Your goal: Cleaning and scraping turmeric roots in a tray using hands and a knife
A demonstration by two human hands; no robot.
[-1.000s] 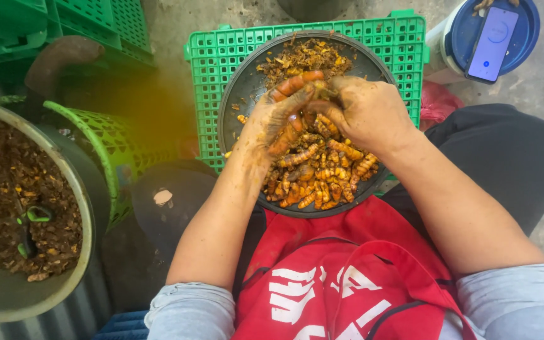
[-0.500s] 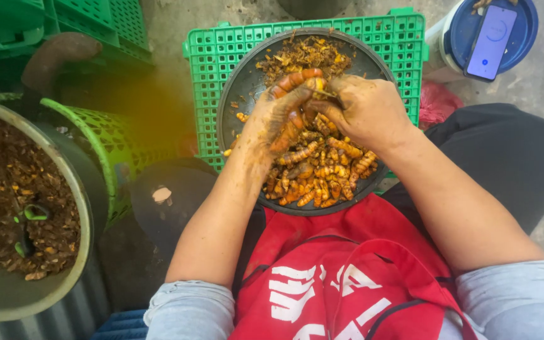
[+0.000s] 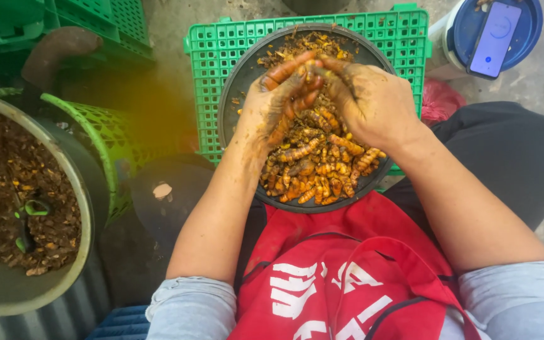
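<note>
Bare concrete floor (image 3: 177, 25) is showing around the seated person, with a green plastic crate (image 3: 212, 75) lying flat in front of the knees. On the crate a round dark pan (image 3: 237, 88) is sitting, its lower half filling with orange-brown turmeric roots (image 3: 319, 167) and loose scraps of peel. Both hands are meeting above the far side of the pan. Left hand (image 3: 272, 104), caked in yellow-brown dirt, is curling its fingers around one long orange root piece (image 3: 284, 70), which is slanting up toward the other hand. Right hand (image 3: 373, 101) is closing its fingertips on the same piece's upper end, thumbs nearly touching. A red apron (image 3: 347, 271) is covering the lap, touching the pan's near rim. At far left a grey tub (image 3: 7, 293) is holding dark brown peelings, and just beside it a green basket (image 3: 105, 135) is tilting on its side. At upper right a phone (image 3: 494, 38) is resting on a blue lid (image 3: 527, 28), well apart from the hands
</note>
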